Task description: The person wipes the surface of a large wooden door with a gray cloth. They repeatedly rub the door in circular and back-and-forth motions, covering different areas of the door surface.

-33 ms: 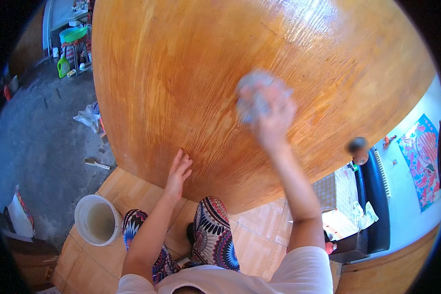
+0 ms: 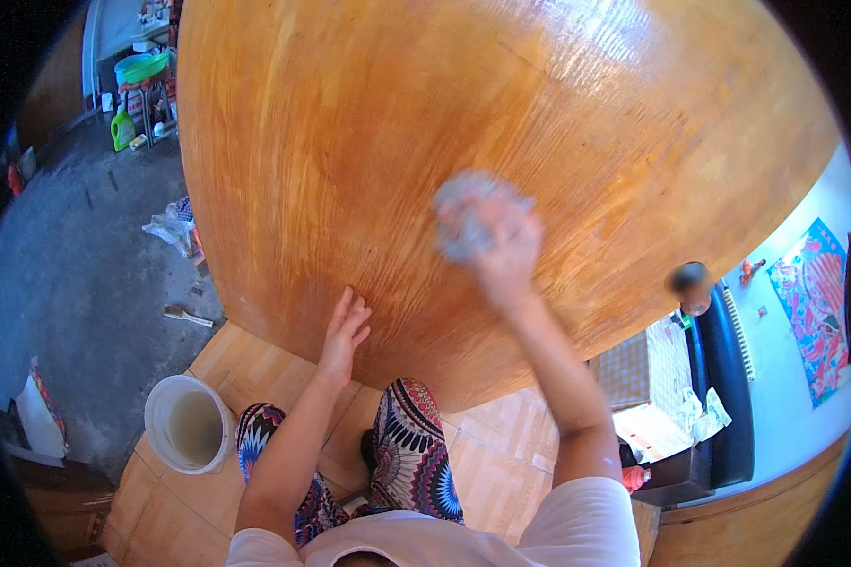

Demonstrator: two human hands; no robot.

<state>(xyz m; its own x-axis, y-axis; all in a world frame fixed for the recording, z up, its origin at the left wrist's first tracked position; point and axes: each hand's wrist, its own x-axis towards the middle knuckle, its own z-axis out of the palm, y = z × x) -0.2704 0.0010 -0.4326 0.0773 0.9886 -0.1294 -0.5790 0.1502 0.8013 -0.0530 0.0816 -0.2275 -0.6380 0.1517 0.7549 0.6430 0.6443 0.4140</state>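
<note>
In front of me stands a large varnished wooden panel (image 2: 331, 161), orange-brown with visible grain and a bright sheen near its top. My right hand (image 2: 512, 250) is closed on a grey and pinkish cloth (image 2: 463, 215), pressed against the middle of the panel; both are blurred by motion. Lower and to the left, my left hand (image 2: 343, 338) lies at the panel with fingers outstretched, holding nothing. Its fingertips appear to touch the wood. A white bucket (image 2: 164, 454) with cloudy liquid stands on the floor at my left.
Beyond the tiles (image 2: 175, 491), a grey floor at left bears a brush (image 2: 188, 316) and a plastic bag (image 2: 168, 230). A green jug (image 2: 122, 129) stands near a stool with basins. At right, another person (image 2: 692, 288) is near a black sofa (image 2: 728, 416).
My right hand and the cloth have moved down and slightly left across the panel. My left hand stays in the same place.
</note>
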